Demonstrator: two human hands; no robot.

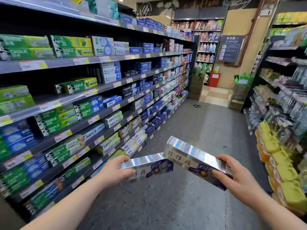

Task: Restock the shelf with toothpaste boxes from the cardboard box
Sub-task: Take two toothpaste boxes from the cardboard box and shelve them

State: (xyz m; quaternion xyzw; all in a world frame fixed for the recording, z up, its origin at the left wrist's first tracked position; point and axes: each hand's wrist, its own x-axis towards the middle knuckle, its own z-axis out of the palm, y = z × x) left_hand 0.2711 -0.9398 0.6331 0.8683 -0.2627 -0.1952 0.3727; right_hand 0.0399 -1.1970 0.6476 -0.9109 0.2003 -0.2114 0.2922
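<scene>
The left hand (116, 170) has its grip clenched round the near end of one silver toothpaste box (147, 166), thumb on the printed face and fingers curled over the top edge. The right hand (235, 175) grasps a second silver box (194, 160) the same way, at its right end, with that box tilted so its far end rises to the left. The two boxes meet end to end in front of the person, the right one overlapping the far corner of the left one.

Both are held over the aisle floor (182, 122), near the shelving (99, 90) on the left but not yet at it. Those shelves are mostly filled with green, blue and white toothpaste cartons, though a few dark gaps show, notably on the middle tiers at the left (which slot belongs to this silver brand I cannot tell, since no matching boxes are plainly visible there).

The cardboard box is out of view. As I judge it, this pair has been picked up and is in transit; placing them remains, and how many more wait in the carton cannot be judged.
</scene>
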